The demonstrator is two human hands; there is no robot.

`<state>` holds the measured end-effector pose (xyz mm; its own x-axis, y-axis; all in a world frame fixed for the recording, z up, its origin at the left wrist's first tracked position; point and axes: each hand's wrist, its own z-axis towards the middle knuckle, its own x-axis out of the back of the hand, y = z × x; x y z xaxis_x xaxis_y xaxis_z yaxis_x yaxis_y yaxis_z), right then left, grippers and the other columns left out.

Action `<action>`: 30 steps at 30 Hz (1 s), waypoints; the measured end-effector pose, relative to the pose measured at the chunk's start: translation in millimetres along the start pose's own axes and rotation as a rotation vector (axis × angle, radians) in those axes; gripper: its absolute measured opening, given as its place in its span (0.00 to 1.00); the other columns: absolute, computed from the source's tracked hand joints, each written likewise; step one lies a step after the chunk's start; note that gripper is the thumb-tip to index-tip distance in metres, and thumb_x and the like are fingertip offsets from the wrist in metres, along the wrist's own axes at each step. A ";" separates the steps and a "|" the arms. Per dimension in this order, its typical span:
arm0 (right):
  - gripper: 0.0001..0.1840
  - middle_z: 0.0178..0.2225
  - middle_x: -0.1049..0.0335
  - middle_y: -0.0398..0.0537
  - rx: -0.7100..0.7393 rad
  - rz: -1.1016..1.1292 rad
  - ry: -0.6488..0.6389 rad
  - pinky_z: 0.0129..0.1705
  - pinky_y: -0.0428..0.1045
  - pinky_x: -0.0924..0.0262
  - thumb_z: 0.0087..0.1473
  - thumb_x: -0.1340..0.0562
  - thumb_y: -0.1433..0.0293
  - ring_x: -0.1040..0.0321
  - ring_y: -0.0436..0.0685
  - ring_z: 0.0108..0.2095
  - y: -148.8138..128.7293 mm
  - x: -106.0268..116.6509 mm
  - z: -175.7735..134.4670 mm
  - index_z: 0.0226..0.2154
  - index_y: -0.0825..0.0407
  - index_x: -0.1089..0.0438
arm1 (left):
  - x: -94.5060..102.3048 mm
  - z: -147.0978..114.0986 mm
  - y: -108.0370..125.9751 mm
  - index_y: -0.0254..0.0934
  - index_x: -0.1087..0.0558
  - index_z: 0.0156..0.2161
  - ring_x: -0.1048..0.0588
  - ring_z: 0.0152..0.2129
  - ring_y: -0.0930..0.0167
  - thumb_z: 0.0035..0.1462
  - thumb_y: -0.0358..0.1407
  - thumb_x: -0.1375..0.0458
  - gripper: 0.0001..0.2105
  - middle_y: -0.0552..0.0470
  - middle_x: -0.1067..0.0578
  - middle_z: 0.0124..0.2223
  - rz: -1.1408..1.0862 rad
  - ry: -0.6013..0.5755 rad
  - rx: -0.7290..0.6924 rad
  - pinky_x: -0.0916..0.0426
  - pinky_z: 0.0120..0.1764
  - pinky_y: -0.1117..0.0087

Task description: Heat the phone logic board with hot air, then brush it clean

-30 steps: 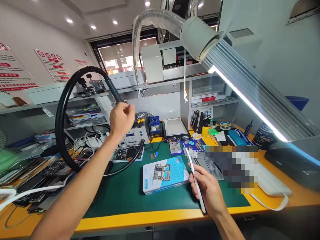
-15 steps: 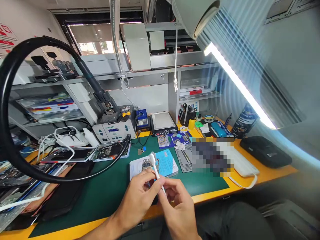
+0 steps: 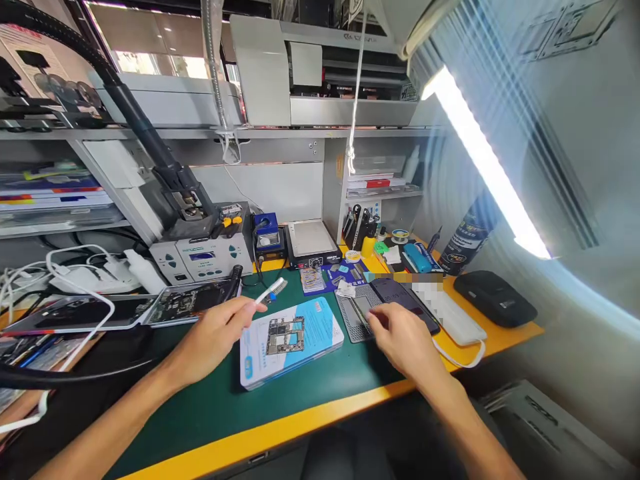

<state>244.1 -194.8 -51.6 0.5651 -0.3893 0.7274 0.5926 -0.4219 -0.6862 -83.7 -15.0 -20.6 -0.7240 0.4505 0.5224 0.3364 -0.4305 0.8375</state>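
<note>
Furthest left on my feed, white cables [image 3: 83, 252] loop over the desk [image 3: 300, 425], and a black hose [image 3: 133, 120] slants down toward a grey station [image 3: 175, 260] with a small display. In front of that station I have an opened device [image 3: 193, 301] with its inner board exposed.

Next comes my left hand [image 3: 217, 340], above the green mat [image 3: 200, 420]; its grip is narrow, thumb and fingers pinching the white brush [image 3: 270, 291] by the handle, bristled head pointing away to the right. The brush is raised just beyond the far left corner of a white-and-blue box [image 3: 323, 333]. A circuit board [image 3: 286, 333] lies flat on that box, and neither of my hands touches it.

Right of the box, a perforated grey plate [image 3: 345, 315] carries slim tweezers [image 3: 358, 310]. My right hand [image 3: 407, 339] reaches over the plate's right side, its fingertips at the near end of the tweezers; whether that grip has closed on them I cannot tell.

Just past it I see a dark phone [image 3: 400, 293], then a white case [image 3: 457, 320] with a strap, and rightmost on the desk a black case [image 3: 495, 298].
</note>
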 end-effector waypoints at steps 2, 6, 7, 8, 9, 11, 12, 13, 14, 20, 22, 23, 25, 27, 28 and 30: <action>0.22 0.67 0.18 0.57 -0.037 -0.082 -0.103 0.63 0.67 0.17 0.77 0.25 0.58 0.16 0.67 0.61 -8.3 -2.1 24.9 0.66 0.49 0.19 | 3.6 2.3 -11.5 0.36 0.15 0.47 0.21 0.30 0.71 0.75 0.68 0.39 0.33 0.51 0.18 0.37 0.125 -0.051 -0.079 0.24 0.33 0.69; 0.24 0.69 0.19 0.58 -0.107 -0.118 -0.271 0.62 0.67 0.17 0.77 0.25 0.58 0.17 0.69 0.62 -25.1 -5.3 52.0 0.68 0.49 0.20 | 13.0 -4.2 -33.7 0.36 0.17 0.54 0.16 0.40 0.69 0.80 0.55 0.37 0.22 0.48 0.14 0.48 0.310 -0.117 -0.209 0.15 0.46 0.63; 0.24 0.68 0.19 0.57 -0.131 -0.103 -0.308 0.62 0.66 0.17 0.77 0.25 0.58 0.16 0.69 0.62 -26.2 -2.8 55.1 0.67 0.48 0.20 | 15.5 -6.8 -39.0 0.36 0.17 0.54 0.16 0.41 0.69 0.80 0.53 0.36 0.20 0.48 0.14 0.48 0.348 -0.119 -0.240 0.15 0.48 0.62; 0.24 0.68 0.19 0.55 -0.153 -0.077 -0.344 0.61 0.66 0.16 0.77 0.25 0.57 0.16 0.70 0.61 -25.5 0.9 57.1 0.67 0.50 0.19 | 17.9 -9.3 -44.1 0.36 0.17 0.54 0.16 0.41 0.69 0.80 0.51 0.35 0.18 0.48 0.14 0.48 0.384 -0.115 -0.271 0.14 0.49 0.61; 0.25 0.67 0.18 0.54 -0.180 -0.044 -0.375 0.60 0.66 0.16 0.76 0.24 0.56 0.16 0.71 0.60 -23.3 5.6 58.0 0.66 0.51 0.19 | 20.0 -11.6 -48.7 0.36 0.17 0.54 0.16 0.42 0.69 0.80 0.49 0.34 0.17 0.48 0.15 0.48 0.418 -0.107 -0.301 0.14 0.49 0.61; 0.24 0.65 0.17 0.56 -0.233 0.038 -0.425 0.58 0.65 0.15 0.77 0.25 0.57 0.15 0.66 0.57 -14.9 15.5 56.6 0.67 0.50 0.20 | 23.1 -15.5 -56.3 0.36 0.18 0.55 0.16 0.42 0.69 0.79 0.48 0.33 0.16 0.49 0.15 0.49 0.483 -0.080 -0.359 0.14 0.49 0.62; 0.23 0.63 0.17 0.56 -0.253 0.084 -0.437 0.56 0.63 0.15 0.78 0.26 0.57 0.14 0.65 0.55 -9.7 20.0 54.6 0.66 0.50 0.20 | 24.0 -17.3 -59.1 0.36 0.18 0.56 0.16 0.42 0.69 0.79 0.47 0.33 0.15 0.49 0.15 0.49 0.515 -0.065 -0.386 0.14 0.48 0.62; 0.21 0.60 0.16 0.54 -0.269 0.133 -0.441 0.53 0.61 0.14 0.78 0.26 0.57 0.14 0.63 0.52 -4.5 23.7 51.8 0.64 0.51 0.19 | 24.6 -19.2 -61.2 0.36 0.18 0.56 0.17 0.41 0.70 0.79 0.47 0.33 0.15 0.49 0.16 0.49 0.546 -0.054 -0.412 0.14 0.48 0.63; 0.19 0.56 0.15 0.52 -0.278 0.189 -0.435 0.48 0.57 0.15 0.79 0.26 0.57 0.15 0.59 0.47 0.4 26.6 48.8 0.61 0.51 0.19 | 24.8 -21.1 -62.7 0.36 0.18 0.56 0.17 0.41 0.70 0.79 0.46 0.33 0.14 0.49 0.16 0.48 0.576 -0.046 -0.438 0.14 0.47 0.64; 0.34 0.16 0.49 0.31 -0.239 0.599 -0.307 0.16 0.44 0.58 0.59 0.21 0.48 0.59 0.45 0.16 1.9 30.0 35.0 0.20 0.45 0.38 | 20.3 -34.4 -60.4 0.35 0.19 0.54 0.21 0.34 0.74 0.78 0.42 0.32 0.11 0.53 0.19 0.42 0.737 -0.020 -0.580 0.19 0.38 0.70; 0.35 0.16 0.47 0.32 -0.207 0.731 -0.251 0.14 0.44 0.57 0.48 0.18 0.46 0.58 0.44 0.15 -10.1 25.7 27.2 0.19 0.44 0.39 | 17.4 -37.4 -55.5 0.34 0.19 0.53 0.22 0.32 0.75 0.78 0.40 0.32 0.10 0.55 0.20 0.41 0.769 -0.009 -0.633 0.21 0.36 0.73; 0.34 0.17 0.42 0.34 -0.196 0.781 -0.230 0.14 0.44 0.54 0.46 0.17 0.46 0.54 0.45 0.15 -17.4 21.7 21.2 0.20 0.44 0.37 | 15.8 -38.3 -52.6 0.34 0.19 0.52 0.23 0.31 0.75 0.78 0.38 0.32 0.08 0.55 0.20 0.40 0.780 0.000 -0.657 0.23 0.35 0.73; 0.31 0.21 0.29 0.41 -0.176 0.855 -0.202 0.13 0.45 0.46 0.48 0.15 0.45 0.41 0.48 0.15 -32.3 9.5 5.6 0.25 0.47 0.27 | 12.6 -39.4 -47.0 0.34 0.19 0.51 0.23 0.30 0.75 0.80 0.35 0.36 0.05 0.55 0.19 0.39 0.791 0.031 -0.696 0.28 0.32 0.74; 0.27 0.28 0.17 0.49 -0.146 0.914 -0.184 0.19 0.48 0.30 0.51 0.12 0.48 0.21 0.57 0.23 -44.6 -7.1 -11.1 0.34 0.49 0.19 | 9.6 -39.5 -43.2 0.35 0.19 0.51 0.22 0.29 0.73 0.82 0.32 0.42 0.08 0.53 0.17 0.39 0.794 0.075 -0.718 0.32 0.30 0.70; 0.27 0.32 0.12 0.52 -0.125 0.944 -0.171 0.26 0.50 0.21 0.52 0.12 0.48 0.14 0.62 0.30 -49.1 -15.7 -18.2 0.36 0.48 0.19 | 8.3 -39.3 -42.2 0.36 0.18 0.51 0.20 0.30 0.72 0.83 0.33 0.44 0.11 0.52 0.16 0.39 0.797 0.099 -0.723 0.33 0.30 0.67; 0.27 0.39 0.08 0.54 -0.086 1.003 -0.147 0.39 0.56 0.12 0.54 0.12 0.48 0.08 0.65 0.38 -54.0 -30.5 -28.0 0.37 0.48 0.20 | 6.6 -38.5 -41.5 0.36 0.18 0.53 0.18 0.31 0.71 0.85 0.34 0.46 0.13 0.50 0.14 0.41 0.802 0.132 -0.730 0.35 0.30 0.64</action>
<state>178.8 -183.0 -36.5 0.8471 -0.4942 -0.1955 -0.2334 -0.0154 -0.9723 -125.7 -24.3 -58.1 -0.5269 -0.2364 0.8164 0.3325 -0.9413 -0.0579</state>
